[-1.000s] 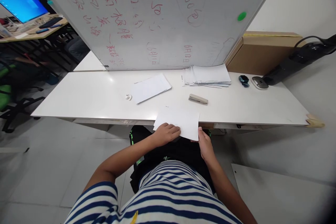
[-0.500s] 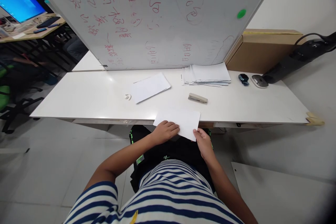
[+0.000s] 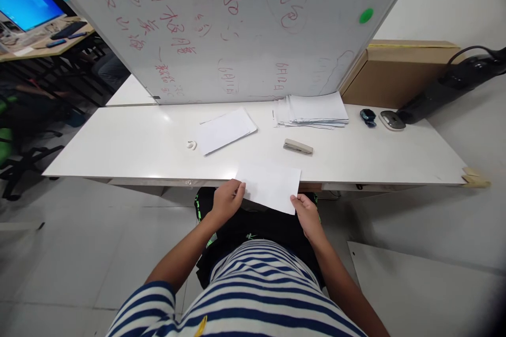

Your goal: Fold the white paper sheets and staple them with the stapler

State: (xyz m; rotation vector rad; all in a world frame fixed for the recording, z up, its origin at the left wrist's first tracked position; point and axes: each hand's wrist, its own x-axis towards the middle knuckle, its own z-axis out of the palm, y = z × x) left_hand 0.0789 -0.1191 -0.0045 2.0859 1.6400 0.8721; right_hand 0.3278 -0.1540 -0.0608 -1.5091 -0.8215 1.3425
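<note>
A white sheet of paper (image 3: 271, 184) spans the front edge of the white desk (image 3: 118, 142), partly over my lap. My left hand (image 3: 229, 199) pinches its left corner, thumb on top. At the right corner my right hand (image 3: 306, 213) grips it the same way, fingers underneath. Whether it is one sheet or several, I cannot tell. Beyond the paper lies a beige stapler (image 3: 298, 147). Farther left rest a few white sheets (image 3: 227, 131), slightly fanned, with a small white curled object (image 3: 192, 145) beside them.
A thick stack of papers (image 3: 312, 110) sits against the whiteboard (image 3: 237, 37) standing on the desk. To the right are a dark watch (image 3: 368, 117), a computer mouse (image 3: 392, 120), a cardboard box (image 3: 399, 73) and a black cylindrical device (image 3: 450, 84). A monitor (image 3: 29, 0) stands at far left.
My left hand has slid left from the middle of the paper to its left corner and now grips it there. My right hand keeps its hold on the right corner.
</note>
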